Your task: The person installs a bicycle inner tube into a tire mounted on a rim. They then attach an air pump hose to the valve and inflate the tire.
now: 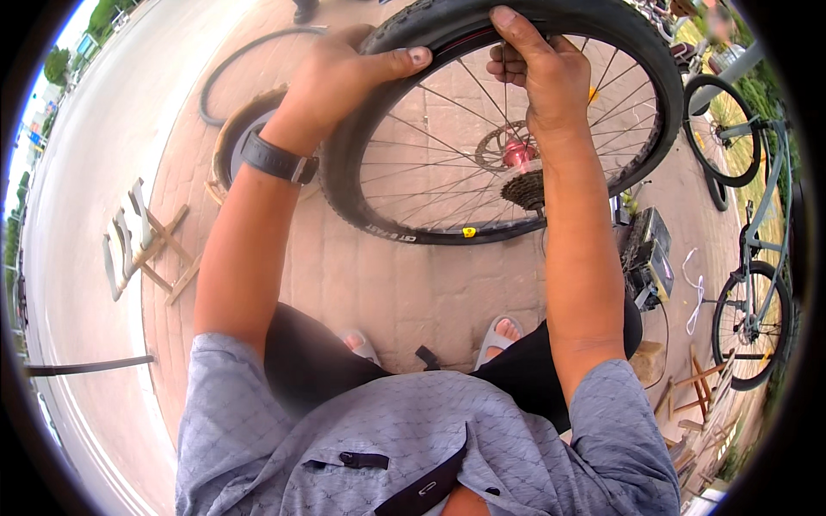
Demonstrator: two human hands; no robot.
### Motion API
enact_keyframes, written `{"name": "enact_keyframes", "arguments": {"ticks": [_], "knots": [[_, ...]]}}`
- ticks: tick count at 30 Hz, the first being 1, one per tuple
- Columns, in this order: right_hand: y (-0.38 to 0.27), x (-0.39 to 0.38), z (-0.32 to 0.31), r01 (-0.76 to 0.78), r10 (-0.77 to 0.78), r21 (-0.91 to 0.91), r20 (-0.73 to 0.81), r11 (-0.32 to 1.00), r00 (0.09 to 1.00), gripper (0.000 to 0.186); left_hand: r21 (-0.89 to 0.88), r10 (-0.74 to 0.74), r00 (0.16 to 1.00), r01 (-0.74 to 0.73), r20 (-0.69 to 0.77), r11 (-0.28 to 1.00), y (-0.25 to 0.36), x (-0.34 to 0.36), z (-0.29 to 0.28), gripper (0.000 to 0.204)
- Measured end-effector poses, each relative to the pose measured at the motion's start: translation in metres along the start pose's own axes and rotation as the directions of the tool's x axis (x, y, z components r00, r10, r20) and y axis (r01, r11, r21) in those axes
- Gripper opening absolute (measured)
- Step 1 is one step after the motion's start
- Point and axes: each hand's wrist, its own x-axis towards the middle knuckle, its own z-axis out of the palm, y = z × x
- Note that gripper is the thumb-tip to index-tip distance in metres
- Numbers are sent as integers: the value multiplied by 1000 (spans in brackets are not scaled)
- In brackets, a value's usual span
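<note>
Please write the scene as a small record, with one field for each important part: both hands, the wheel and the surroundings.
Left grip: on the black tire, thumb against it
Right grip: thumb on the tire, other fingers curled inside the ring
Wheel: spoked, with red hub and cassette
Left surroundings: folding stool, round basin
Right surroundings: bicycle, dark box
Ground: brick paving

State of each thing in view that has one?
Wheel: detached, held up, tilted
Tyre: around wheel; full seating unclear
Left hand: gripping tyre
Right hand: thumb on tyre, fingers curled inside wheel
Watch: fastened, worn
Folding stool: unfolded
Bicycle: both wheels fitted
Dark hoop: lying loose
Sandals: worn
</note>
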Motion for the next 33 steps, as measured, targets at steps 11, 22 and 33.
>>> {"name": "enact_keyframes", "arguments": {"ticks": [11,22,33], "knots": [[7,-2,-2,31,-30,-13,27,999,999,41,43,134,991,-134,14,990,-19,0,-7,54],[16,-2,-9,60,-63,93,35,994,997,41,-119,29,998,-22,58,993,-13,1,-5,46],[15,-16,7,55,-83,181,152,982,985,33,129,431,893,-447,132,885,59,20,13,69]]}}
